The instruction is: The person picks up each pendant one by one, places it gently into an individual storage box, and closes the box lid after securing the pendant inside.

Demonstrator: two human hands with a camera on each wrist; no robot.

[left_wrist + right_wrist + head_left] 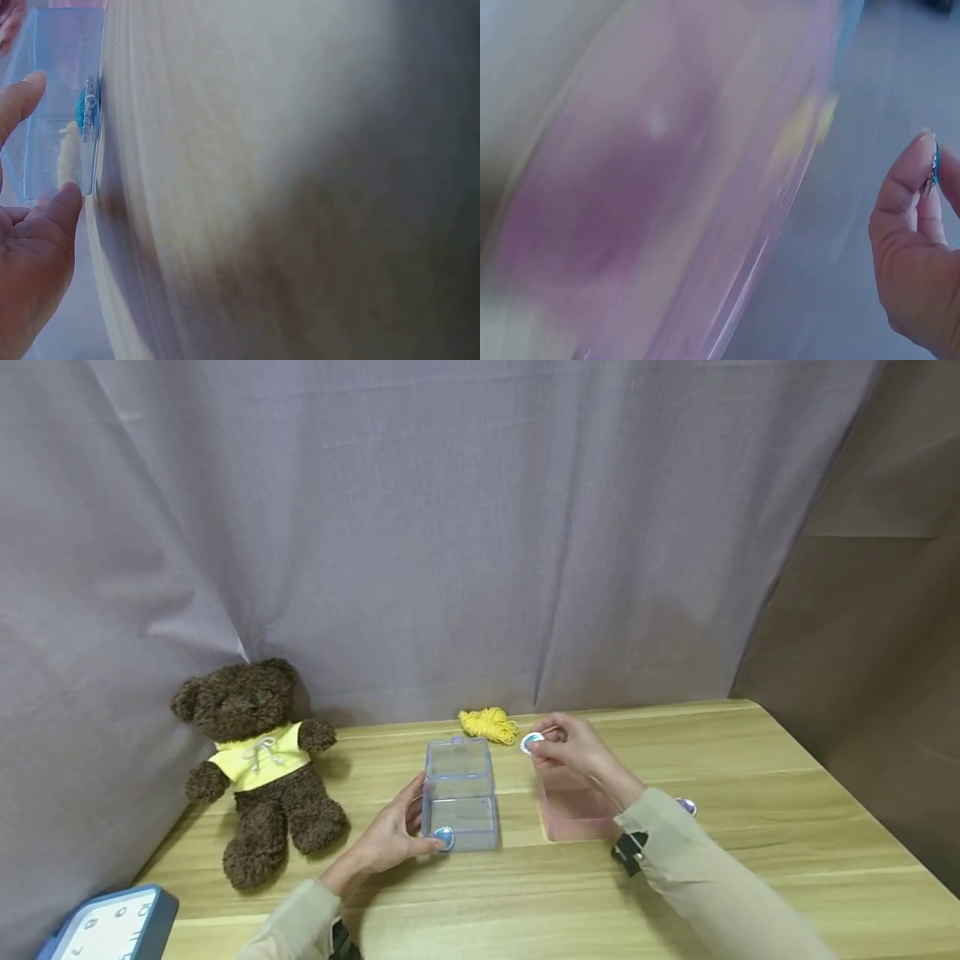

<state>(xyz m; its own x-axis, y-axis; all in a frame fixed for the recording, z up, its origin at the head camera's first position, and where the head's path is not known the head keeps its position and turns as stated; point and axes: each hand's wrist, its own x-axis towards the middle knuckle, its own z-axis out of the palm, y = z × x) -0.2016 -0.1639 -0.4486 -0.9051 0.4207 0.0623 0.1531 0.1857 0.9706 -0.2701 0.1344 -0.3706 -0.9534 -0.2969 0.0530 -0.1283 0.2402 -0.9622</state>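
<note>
A clear blue plastic box (461,814) stands with its lid raised. My left hand (392,835) holds its left side, thumb at the front and fingers toward the back. A blue bottle cap (443,838) with a crimped silver rim lies in its front left corner; the left wrist view shows this cap (85,109) through the wall. Between thumb and fingertips, my right hand (573,747) pinches another blue-and-white bottle cap (531,742), seen edge-on in the right wrist view. That hand is above the back of a clear pink box (573,814), partly hidden by the forearm.
Behind the blue box lies a bundle of yellow cord (488,725). A purple cap-like disc (686,807) shows beyond the right sleeve. At the left sits a brown teddy bear (258,777) in a yellow top, with a blue-framed clock (112,927) in the near left corner.
</note>
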